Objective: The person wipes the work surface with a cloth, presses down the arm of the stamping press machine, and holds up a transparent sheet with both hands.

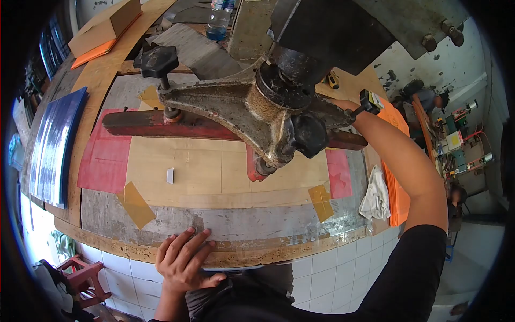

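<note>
My left hand [185,260] rests palm down on the front edge of the worktable, its fingers spread and holding nothing. My right arm reaches behind a cast-metal press head [236,104]. My right hand's fingers are hidden there, so what they touch does not show. Black star knobs [156,62] sit on the head's arms, above a worn red bar [145,123]. Beneath the bar, a tan sheet [198,161] lies on a grey metal plate [252,222], with pink-red sheets [104,155] at its sides. Brown tape [137,205] and a small white slip [170,175] show near it.
Shiny blue packets [59,145] lie left, and a cardboard box [104,27] on orange sheets behind them. A water bottle [219,21] stands at the back. On the right are a white cloth [376,196] and an orange stack [397,204]. A red stool [86,279] stands lower left.
</note>
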`<state>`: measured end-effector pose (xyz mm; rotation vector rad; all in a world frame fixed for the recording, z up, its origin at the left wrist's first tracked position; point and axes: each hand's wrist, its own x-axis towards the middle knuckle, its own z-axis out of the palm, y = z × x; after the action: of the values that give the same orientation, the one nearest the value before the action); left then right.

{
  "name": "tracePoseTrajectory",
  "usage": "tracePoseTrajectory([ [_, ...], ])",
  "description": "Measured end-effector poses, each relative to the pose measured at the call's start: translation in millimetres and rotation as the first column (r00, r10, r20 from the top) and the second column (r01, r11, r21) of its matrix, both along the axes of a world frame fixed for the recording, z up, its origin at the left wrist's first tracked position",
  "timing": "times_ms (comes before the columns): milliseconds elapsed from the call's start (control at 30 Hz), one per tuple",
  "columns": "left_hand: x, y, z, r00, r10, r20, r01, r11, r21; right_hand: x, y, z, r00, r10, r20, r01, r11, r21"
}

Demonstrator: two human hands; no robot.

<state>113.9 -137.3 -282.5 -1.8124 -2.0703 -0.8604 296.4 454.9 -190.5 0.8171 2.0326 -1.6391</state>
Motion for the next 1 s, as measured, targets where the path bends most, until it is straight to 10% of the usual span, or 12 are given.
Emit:
tracePoseTrajectory([
  [1000, 0, -1, -3, 1.0, -0.002, -0.007, 0.002, 1.0, -0.001, -10, -7, 3, 0.999, 0.013, 0.05, -0.019, 0.993, 0.115],
])
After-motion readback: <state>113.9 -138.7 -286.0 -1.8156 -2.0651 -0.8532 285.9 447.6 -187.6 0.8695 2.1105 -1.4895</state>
